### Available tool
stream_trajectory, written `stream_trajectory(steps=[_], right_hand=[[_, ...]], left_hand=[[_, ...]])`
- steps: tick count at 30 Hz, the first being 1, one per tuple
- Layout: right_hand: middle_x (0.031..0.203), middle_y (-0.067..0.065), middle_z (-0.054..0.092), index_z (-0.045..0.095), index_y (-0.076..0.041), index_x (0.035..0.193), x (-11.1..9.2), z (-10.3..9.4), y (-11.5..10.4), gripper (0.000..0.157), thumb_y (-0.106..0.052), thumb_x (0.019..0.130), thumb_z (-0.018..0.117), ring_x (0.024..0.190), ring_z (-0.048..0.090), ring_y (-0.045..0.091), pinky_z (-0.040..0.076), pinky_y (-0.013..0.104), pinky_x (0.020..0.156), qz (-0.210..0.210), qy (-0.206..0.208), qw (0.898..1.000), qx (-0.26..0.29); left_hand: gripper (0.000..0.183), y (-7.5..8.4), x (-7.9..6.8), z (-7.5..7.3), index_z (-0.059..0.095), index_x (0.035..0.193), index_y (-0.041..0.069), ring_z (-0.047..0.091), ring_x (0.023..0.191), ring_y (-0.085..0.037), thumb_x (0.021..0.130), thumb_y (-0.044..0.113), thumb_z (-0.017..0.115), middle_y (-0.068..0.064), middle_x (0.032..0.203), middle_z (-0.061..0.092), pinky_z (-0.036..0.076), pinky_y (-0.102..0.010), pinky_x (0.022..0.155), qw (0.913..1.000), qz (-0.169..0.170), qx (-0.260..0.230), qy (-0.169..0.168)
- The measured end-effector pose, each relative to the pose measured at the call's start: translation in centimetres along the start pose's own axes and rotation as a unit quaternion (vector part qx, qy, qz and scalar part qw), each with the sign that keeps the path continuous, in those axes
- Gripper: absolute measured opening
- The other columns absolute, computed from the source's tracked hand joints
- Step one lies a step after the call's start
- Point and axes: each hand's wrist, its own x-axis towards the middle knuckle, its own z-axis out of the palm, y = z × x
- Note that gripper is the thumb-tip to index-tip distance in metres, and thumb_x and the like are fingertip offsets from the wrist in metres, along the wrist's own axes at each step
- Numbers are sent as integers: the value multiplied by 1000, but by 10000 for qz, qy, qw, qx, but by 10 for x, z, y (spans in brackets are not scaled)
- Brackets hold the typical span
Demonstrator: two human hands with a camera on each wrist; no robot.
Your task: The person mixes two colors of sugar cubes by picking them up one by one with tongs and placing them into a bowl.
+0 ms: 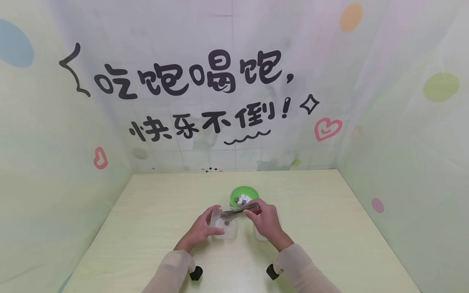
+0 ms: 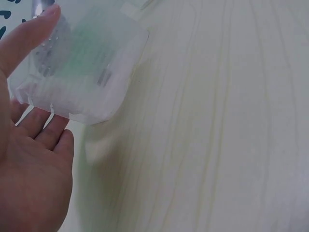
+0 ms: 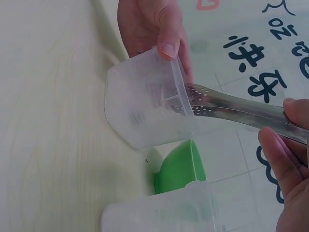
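In the head view, my left hand point(image 1: 200, 230) grips a clear plastic container point(image 1: 230, 233) by its side, thumb at the rim and fingers on the outer wall. The container point(image 3: 140, 104) looks slightly tilted in the right wrist view. Inside it a small grey cube point(image 1: 227, 223) shows. My right hand point(image 1: 270, 220) pinches metal tongs point(image 3: 241, 110) with perforated ends. Those ends reach into the mouth of the container; whether they hold anything cannot be seen. Just behind, a green bowl point(image 1: 244, 190) holds several white and grey cubes point(image 1: 242, 199).
A second clear container point(image 3: 154, 212) stands on the right, partly hidden under my right hand in the head view. The pale wooden table point(image 1: 154, 211) ends at a back wall point(image 1: 256, 156) with printed writing, and fabric-like side walls flank it.
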Motion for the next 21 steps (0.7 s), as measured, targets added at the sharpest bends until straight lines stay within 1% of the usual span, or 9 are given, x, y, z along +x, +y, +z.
stream_trajectory(steps=[3,5,8,12,16,21], right_hand=[[79,4,73,66,-8,94,2,-1,0,16,-7,82,77,66,66,11,54,23,55,-44,102,9999,63],[80,4,73,66,-9,94,2,0,0,16,-7,83,77,66,66,11,54,23,55,-33,74,10000,40],[82,4,73,66,-8,96,2,3,2,17,-9,83,77,68,66,11,55,22,56,45,-80,10000,-5],[85,5,72,65,-7,97,1,7,3,18,-10,84,76,70,66,11,55,21,57,167,-319,9993,-113],[83,6,72,65,-7,97,0,9,2,18,-10,84,76,69,66,12,54,22,57,193,-435,9987,-176],[81,4,71,65,-7,98,0,10,0,19,-10,84,76,70,66,12,53,21,57,301,-535,9979,-220]], left_hand=[[88,0,0,-1,38,147,8,32,139,-35,73,9,85,-14,146,45,25,-52,114,10000,24,53,19],[88,0,1,-1,38,147,7,33,139,-35,72,9,85,-14,146,45,25,-52,113,9999,41,90,23],[87,0,1,-1,38,147,6,34,138,-36,73,10,85,-15,145,46,27,-55,112,9999,73,134,12],[87,0,0,0,38,147,7,34,138,-36,73,11,85,-15,145,46,27,-55,112,9999,37,114,-4],[88,-1,0,0,38,147,8,33,139,-34,72,11,85,-13,145,46,25,-53,113,10000,-12,50,2],[88,-1,0,-1,39,146,8,34,138,-35,72,10,85,-13,143,48,26,-54,113,10000,20,8,7]])
